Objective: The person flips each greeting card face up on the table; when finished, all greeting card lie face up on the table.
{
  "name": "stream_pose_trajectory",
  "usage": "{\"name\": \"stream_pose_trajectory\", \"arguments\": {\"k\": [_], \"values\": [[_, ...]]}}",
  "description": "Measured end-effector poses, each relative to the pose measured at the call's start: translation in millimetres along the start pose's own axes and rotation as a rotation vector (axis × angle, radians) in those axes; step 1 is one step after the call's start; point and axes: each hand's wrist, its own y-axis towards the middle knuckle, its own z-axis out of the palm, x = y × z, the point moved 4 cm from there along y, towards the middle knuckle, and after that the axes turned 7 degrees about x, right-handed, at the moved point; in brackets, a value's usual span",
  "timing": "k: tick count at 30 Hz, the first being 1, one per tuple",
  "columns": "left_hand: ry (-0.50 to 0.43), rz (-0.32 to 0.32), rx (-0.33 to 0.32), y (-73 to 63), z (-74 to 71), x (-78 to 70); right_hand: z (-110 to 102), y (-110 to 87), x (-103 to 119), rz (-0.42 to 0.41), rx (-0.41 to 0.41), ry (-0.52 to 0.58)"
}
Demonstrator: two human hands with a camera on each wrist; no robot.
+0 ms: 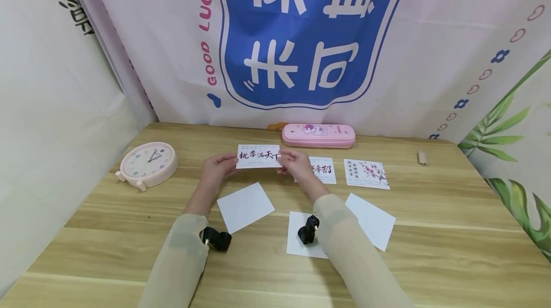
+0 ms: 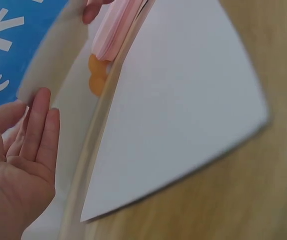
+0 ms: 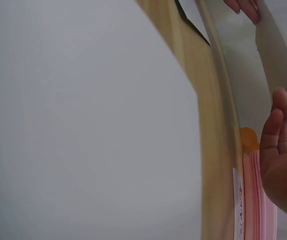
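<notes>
A white card (image 1: 258, 156) with dark red Chinese lettering is held up between both hands, its printed face toward the head camera. My left hand (image 1: 218, 167) pinches its left end between thumb and fingers. At the other end, my right hand (image 1: 299, 167) pinches the right edge, overlapping the last character. In the left wrist view the card's plain back (image 2: 58, 50) shows above the fingertips. Behind the right hand lies a second lettered card (image 1: 324, 171), partly hidden by that hand. To its right is a card with a blossom branch (image 1: 367, 174).
Blank white cards lie nearer me: one tilted (image 1: 246, 206), one partly under the right wrist camera (image 1: 301, 246), one beside the right sleeve (image 1: 373, 222). A pink pencil case (image 1: 318, 136) stands at the back, a round clock (image 1: 148, 165) at left, a small tan object (image 1: 422, 158) at right.
</notes>
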Motion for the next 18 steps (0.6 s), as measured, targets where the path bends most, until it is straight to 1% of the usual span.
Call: {"name": "stream_pose_trajectory", "arguments": {"k": [3, 5, 8, 11, 16, 18], "values": [[0.072, 0.009, -0.013, -0.5, 0.6, 0.2, 0.8, 0.0, -1.3, -0.02, -0.004, -0.045], [0.101, 0.019, -0.016, -0.4, 1.1, 0.5, 0.7, -0.5, -0.5, -0.04, -0.019, -0.104], [0.119, 0.031, -0.021, -0.6, 2.7, 0.6, 0.7, -2.0, 1.7, -0.064, -0.038, -0.209], [0.127, 0.048, -0.042, -0.8, 4.0, 0.3, 1.6, -3.9, 4.9, -0.094, -0.051, -0.298], [0.147, 0.081, -0.077, -1.3, 5.8, 0.0, 2.5, -6.4, 8.0, -0.121, -0.06, -0.323], [0.161, 0.081, -0.082, -1.7, 6.8, -0.4, 2.2, -7.1, 8.4, -0.117, -0.056, -0.323]]}}
